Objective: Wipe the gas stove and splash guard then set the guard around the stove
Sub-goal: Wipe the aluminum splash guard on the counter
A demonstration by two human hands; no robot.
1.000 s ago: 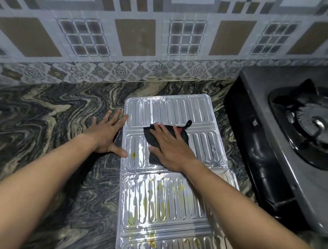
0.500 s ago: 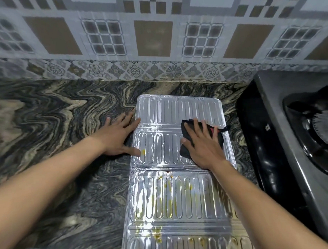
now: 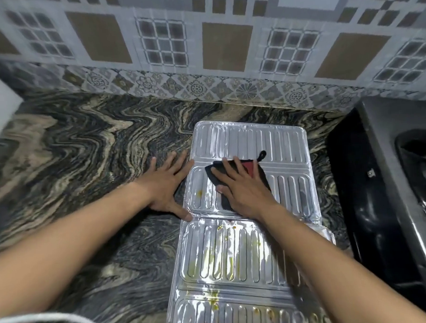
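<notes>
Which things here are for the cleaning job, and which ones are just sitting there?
For the job: splash guard, lying flat, yellow-stained; dark cloth, pressed under the right hand; left hand, at the guard's edge; gas stove, far right.

Just there: swirly countertop; tiled wall; white cord, bottom left.

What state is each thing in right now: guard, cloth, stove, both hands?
splash guard, flat on the counter, yellow stains on nearer panels.
cloth, spread on the guard under the right hand.
right hand, fingers straight, pressing the cloth.
left hand, flat on the counter, at the guard's left edge.
gas stove, beside the guard, not enclosed.
</notes>
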